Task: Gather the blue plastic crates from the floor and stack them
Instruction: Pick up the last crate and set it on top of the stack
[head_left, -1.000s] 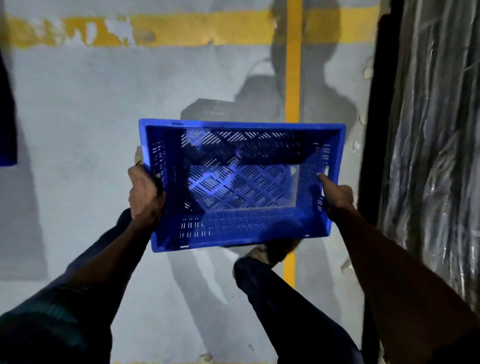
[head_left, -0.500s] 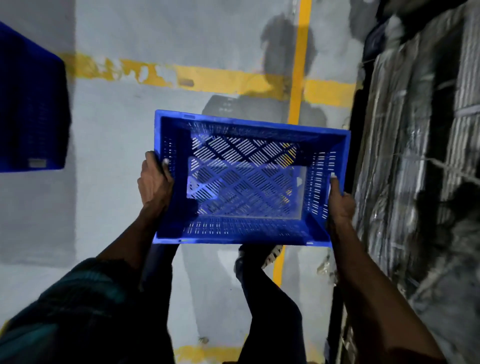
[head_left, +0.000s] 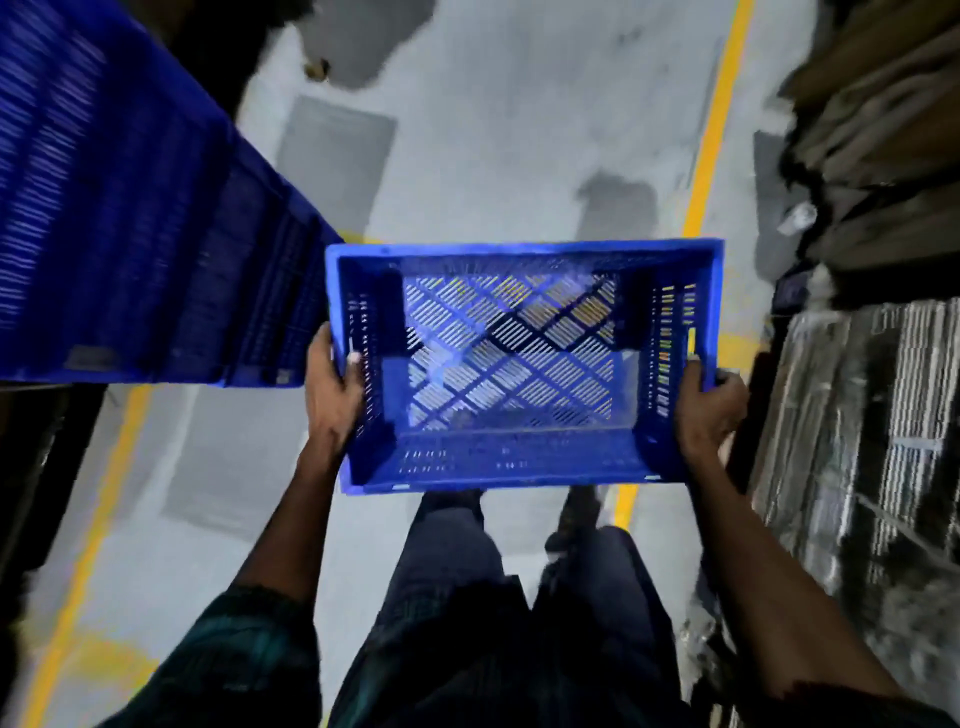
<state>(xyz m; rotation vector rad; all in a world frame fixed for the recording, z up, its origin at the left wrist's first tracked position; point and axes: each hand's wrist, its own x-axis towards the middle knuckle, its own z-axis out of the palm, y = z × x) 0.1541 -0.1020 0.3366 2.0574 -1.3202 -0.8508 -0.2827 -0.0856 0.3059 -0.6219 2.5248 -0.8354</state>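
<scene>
I carry an empty blue plastic crate (head_left: 511, 457) with a slotted lattice floor, held level in front of my waist above the grey floor. My left hand (head_left: 332, 387) grips its left wall, thumb hooked over the rim. My right hand (head_left: 706, 405) grips the right wall the same way. A tall stack of blue crates (head_left: 130, 218) fills the upper left, its lower right corner just beside the carried crate's left rim.
Yellow lines (head_left: 711, 130) run along the grey concrete floor on the right and lower left. Wrapped, stacked goods (head_left: 872, 415) line the right side. My legs show below the crate. A dark object stands at the far left edge.
My view has swung left and forward. The blue stack has grown much larger at the upper left and now sits next to the carried crate. Both hands keep their grip.
</scene>
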